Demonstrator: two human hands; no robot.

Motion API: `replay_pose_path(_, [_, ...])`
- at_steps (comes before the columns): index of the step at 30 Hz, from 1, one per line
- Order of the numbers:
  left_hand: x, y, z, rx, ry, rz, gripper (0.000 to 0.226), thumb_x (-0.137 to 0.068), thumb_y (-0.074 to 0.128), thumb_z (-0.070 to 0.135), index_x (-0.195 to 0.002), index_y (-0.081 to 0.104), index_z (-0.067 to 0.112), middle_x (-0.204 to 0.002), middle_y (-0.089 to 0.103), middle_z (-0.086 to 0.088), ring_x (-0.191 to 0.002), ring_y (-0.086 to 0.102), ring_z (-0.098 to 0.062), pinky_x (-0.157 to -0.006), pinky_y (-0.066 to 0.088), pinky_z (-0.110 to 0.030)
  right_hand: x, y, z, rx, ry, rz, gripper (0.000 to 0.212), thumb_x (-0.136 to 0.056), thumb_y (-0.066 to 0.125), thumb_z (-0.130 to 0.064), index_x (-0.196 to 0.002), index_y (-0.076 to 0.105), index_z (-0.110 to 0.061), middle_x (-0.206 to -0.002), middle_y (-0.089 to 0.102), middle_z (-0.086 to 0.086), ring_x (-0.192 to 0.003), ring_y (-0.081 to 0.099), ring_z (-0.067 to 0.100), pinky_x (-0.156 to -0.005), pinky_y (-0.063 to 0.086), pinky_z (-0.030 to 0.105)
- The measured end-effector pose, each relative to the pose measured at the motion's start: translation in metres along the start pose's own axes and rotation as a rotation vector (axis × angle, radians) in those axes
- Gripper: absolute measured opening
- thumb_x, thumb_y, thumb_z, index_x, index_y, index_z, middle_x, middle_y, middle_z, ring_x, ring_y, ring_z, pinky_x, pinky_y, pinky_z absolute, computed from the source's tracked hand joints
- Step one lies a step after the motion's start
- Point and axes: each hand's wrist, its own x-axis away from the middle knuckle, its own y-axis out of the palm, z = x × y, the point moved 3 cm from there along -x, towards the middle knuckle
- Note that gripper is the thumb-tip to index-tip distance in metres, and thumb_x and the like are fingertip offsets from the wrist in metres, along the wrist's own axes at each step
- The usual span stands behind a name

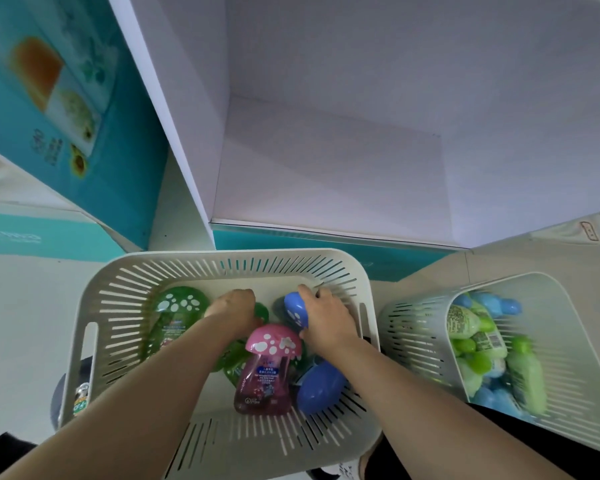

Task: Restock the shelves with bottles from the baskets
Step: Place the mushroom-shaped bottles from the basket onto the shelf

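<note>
Gripping a blue-capped bottle in the white basket with curled fingers, the right hand sits beside the left hand, curled on a green bottle; the shelf lies straight ahead.

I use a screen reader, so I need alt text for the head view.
In a white slotted basket, the left hand grips a green bottle and the right hand a blue-capped bottle, beside a pink-capped bottle. A white shelf stands behind; a second basket sits to the right.
</note>
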Motion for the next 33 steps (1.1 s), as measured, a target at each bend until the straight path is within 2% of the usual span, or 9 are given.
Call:
replay_pose_path(5, [0.021,-0.017,-0.008,-0.087,0.089,0.023,0.055,-0.087,0.063,0.030,-0.136,0.044,0.019,-0.123,0.056,-0.008,-0.110,0.056,-0.022,-0.089,0.049,-0.031,0.008,-0.018,-0.003,-0.025,0.005,0.068,0.049,-0.082,0.068,-0.018,-0.120,0.037,-0.012,-0.105,0.060,0.011,-0.094,0.061,0.030,-0.063,0.039,0.032])
replay_pose_path(10, [0.056,-0.039,-0.021,0.082,0.032,0.090,0.063,-0.077,0.073,0.021,-0.135,0.048,0.023,-0.124,0.058,0.001,-0.103,0.058,-0.015,-0.079,0.049,-0.021,0.027,-0.048,0.000,-0.131,0.003,0.095,0.049,-0.076,0.071,-0.030,-0.116,0.044,-0.018,-0.107,0.060,0.003,-0.095,0.059,0.025,-0.073,0.046,0.033])
replay_pose_path(16, [0.118,-0.082,-0.016,0.187,0.074,0.151,0.074,-0.071,0.077,0.022,-0.138,0.046,0.027,-0.129,0.056,0.002,-0.107,0.055,-0.014,-0.092,0.047,-0.027,0.063,-0.093,-0.006,-0.255,-0.036,0.139,0.055,-0.069,0.077,-0.029,-0.116,0.052,-0.023,-0.113,0.056,-0.003,-0.093,0.055,0.017,-0.074,0.042,0.026])
replay_pose_path(18, [0.140,-0.098,-0.013,0.213,0.110,0.174,0.071,-0.068,0.078,0.020,-0.133,0.051,0.025,-0.122,0.060,0.003,-0.101,0.056,-0.013,-0.090,0.048,-0.025,0.077,-0.109,-0.009,-0.301,-0.050,0.159,0.056,-0.064,0.079,-0.030,-0.114,0.054,-0.025,-0.106,0.059,-0.007,-0.089,0.055,0.015,-0.073,0.042,0.026])
replay_pose_path(21, [0.178,-0.118,-0.010,0.287,0.155,0.184,0.068,-0.068,0.078,0.017,-0.130,0.052,0.028,-0.111,0.063,0.005,-0.092,0.060,-0.012,-0.074,0.048,-0.021,0.103,-0.132,-0.015,-0.363,-0.072,0.203,0.060,-0.057,0.082,-0.030,-0.112,0.059,-0.028,-0.102,0.061,-0.008,-0.089,0.058,0.014,-0.076,0.047,0.027])
replay_pose_path(24, [0.214,-0.137,-0.008,0.489,0.243,0.171,0.071,-0.071,0.075,0.003,-0.133,0.049,0.028,-0.108,0.064,-0.003,-0.086,0.065,-0.019,-0.067,0.054,-0.025,0.129,-0.154,-0.023,-0.397,-0.114,0.232,0.057,-0.055,0.083,-0.028,-0.108,0.062,-0.029,-0.102,0.063,-0.009,-0.090,0.061,0.014,-0.078,0.051,0.028])
replay_pose_path(28, [0.259,-0.157,-0.001,0.666,0.362,0.136,0.082,-0.078,0.067,-0.007,-0.139,0.039,0.040,-0.116,0.061,-0.013,-0.072,0.069,-0.019,-0.057,0.056,-0.029,0.163,-0.179,-0.033,-0.384,-0.167,0.279,0.054,-0.056,0.080,-0.024,-0.106,0.063,-0.032,-0.102,0.063,-0.012,-0.091,0.060,0.013,-0.079,0.052,0.030])
replay_pose_path(31, [0.282,-0.168,0.009,0.651,0.405,0.148,0.076,-0.080,0.066,-0.005,-0.134,0.044,0.044,-0.119,0.058,-0.010,-0.090,0.070,-0.028,-0.069,0.060,-0.043,0.180,-0.193,-0.040,-0.366,-0.191,0.304,0.055,-0.057,0.079,-0.024,-0.109,0.063,-0.033,-0.105,0.062,-0.013,-0.093,0.060,0.013,-0.081,0.052,0.031])
replay_pose_path(33, [0.297,-0.174,0.018,0.610,0.430,0.176,0.072,-0.080,0.065,-0.003,-0.131,0.045,0.043,-0.117,0.059,-0.008,-0.098,0.067,-0.029,-0.074,0.059,-0.045,0.191,-0.201,-0.045,-0.364,-0.225,0.302,0.057,-0.057,0.081,-0.026,-0.110,0.063,-0.033,-0.107,0.063,-0.012,-0.095,0.060,0.013,-0.084,0.052,0.033])
